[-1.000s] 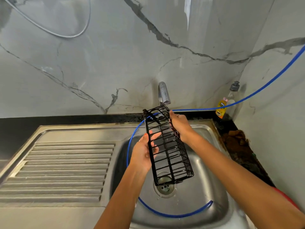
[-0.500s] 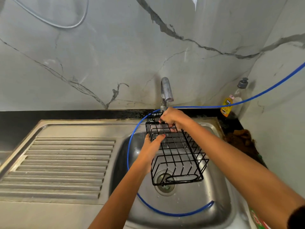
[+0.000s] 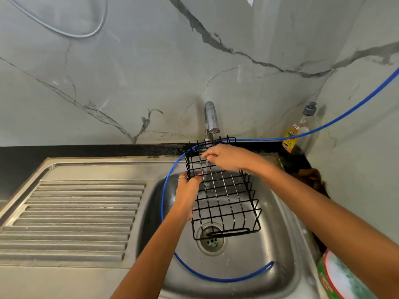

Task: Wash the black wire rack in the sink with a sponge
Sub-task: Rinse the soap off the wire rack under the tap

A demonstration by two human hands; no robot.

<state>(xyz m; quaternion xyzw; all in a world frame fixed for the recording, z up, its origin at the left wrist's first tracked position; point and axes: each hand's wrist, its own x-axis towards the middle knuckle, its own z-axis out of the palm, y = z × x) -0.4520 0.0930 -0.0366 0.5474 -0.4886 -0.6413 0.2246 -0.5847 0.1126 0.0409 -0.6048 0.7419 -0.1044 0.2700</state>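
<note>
**Wet wire, no sponge in hand**

Stainless steel fills our view: the sink basin nearest us, its ribbed drainboard off to the left, grey veined marble wall behind. Closest in, a blue hose loops round the basin floor, past the drain. Above the drain we hold the black wire rack, open side up, its far end lifted toward the tap. Our left hand grips the rack's left wall, fingers curled over the wire. Our right hand lies across the far end, fingers bent round the bars, where a thin stream of water seems to fall.

We judge the risks to be these. Wet coated wire is slippery, so the rack could twist free and clatter into the basin. Its feet could snag the hose. We see no sponge; reaching for one means holding the rack one-handed. A dish-soap bottle stands in the far right corner.
</note>
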